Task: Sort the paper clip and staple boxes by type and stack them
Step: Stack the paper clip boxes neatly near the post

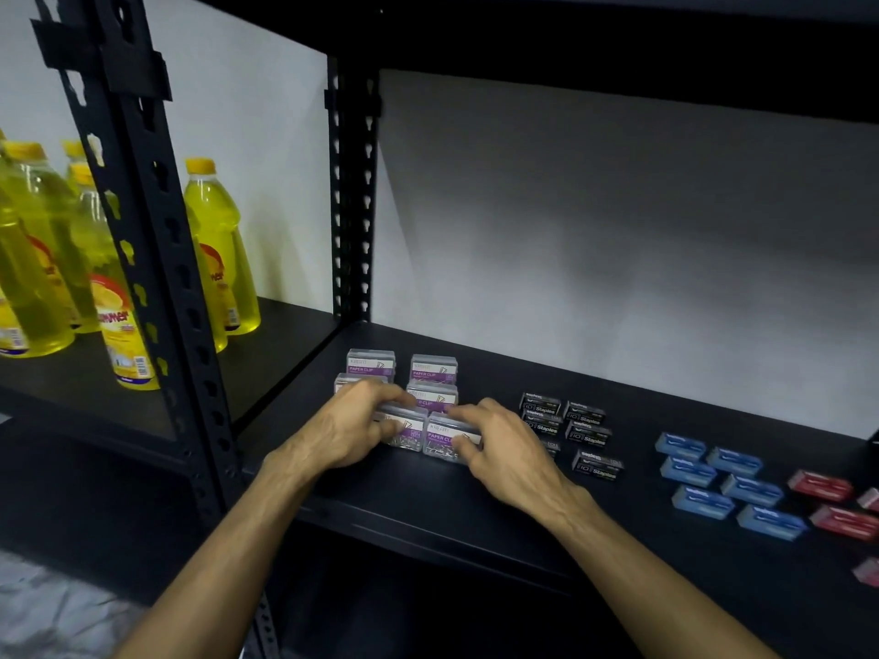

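Note:
Several clear paper clip boxes with purple labels stand in two columns on the black shelf (428, 497). My left hand (349, 428) grips the front left paper clip box (404, 428), fingers curled over its top. My right hand (499, 444) holds the front right paper clip box (444, 437), thumb on its front and fingers over its top. Behind them stand further paper clip boxes (433, 368). To the right lie black staple boxes (587, 432), then blue staple boxes (713, 478), then red staple boxes (820, 485).
A black upright post (147, 240) separates this bay from the left one, where yellow bottles (214, 249) stand. A rear post (352, 202) rises behind the paper clip boxes. The grey wall (618, 240) backs the shelf.

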Available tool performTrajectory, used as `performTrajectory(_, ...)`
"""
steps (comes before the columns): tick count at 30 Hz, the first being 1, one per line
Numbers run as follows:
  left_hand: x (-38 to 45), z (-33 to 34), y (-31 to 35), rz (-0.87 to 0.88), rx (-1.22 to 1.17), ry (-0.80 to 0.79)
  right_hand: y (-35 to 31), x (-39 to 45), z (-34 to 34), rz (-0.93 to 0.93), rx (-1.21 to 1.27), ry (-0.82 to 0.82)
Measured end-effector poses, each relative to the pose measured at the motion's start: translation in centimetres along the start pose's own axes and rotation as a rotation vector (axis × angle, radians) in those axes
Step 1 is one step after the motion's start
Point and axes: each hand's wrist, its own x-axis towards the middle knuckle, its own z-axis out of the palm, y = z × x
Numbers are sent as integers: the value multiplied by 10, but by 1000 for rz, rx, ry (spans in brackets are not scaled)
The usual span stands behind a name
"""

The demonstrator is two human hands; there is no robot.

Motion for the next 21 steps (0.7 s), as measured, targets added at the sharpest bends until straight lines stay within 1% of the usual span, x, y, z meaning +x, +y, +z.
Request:
performTrajectory(9,4,1,-5,19,-28,-12,-1,-3,-1,17,-1,4)
performTrajectory(21,2,-1,-5,31,11,-1,-1,-1,1,-8,9,15)
